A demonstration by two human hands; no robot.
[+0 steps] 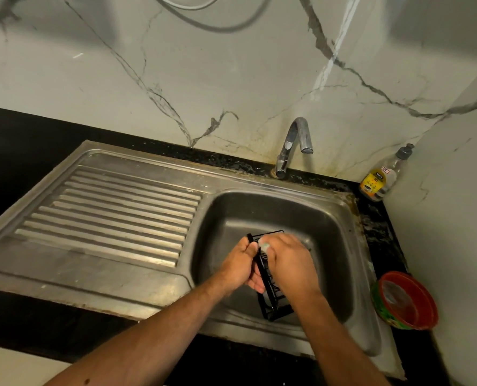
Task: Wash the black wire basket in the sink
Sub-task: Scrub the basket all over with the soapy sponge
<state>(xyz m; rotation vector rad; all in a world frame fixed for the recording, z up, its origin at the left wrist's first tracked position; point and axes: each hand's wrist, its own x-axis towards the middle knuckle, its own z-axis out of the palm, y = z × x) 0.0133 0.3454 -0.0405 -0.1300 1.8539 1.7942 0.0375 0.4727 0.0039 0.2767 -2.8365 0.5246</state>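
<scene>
A black wire basket (272, 300) is held tilted over the steel sink (340, 218). My left hand (242, 266) grips its left rim, thumb on top and fingers curled underneath. My right hand (288, 263) lies over the basket's inside and holds a pale green scrubber (264, 245), of which only a small edge shows between the fingers. Most of the basket's middle is hidden under both hands. The tap (294, 146) stands behind the bowl; no water runs from it.
A ribbed steel drainboard (114, 210) spreads to the left of the bowl. A dish-soap bottle (382, 176) stands in the back right corner. A red and green tub (407, 300) sits on the black counter at the right, close to the wall.
</scene>
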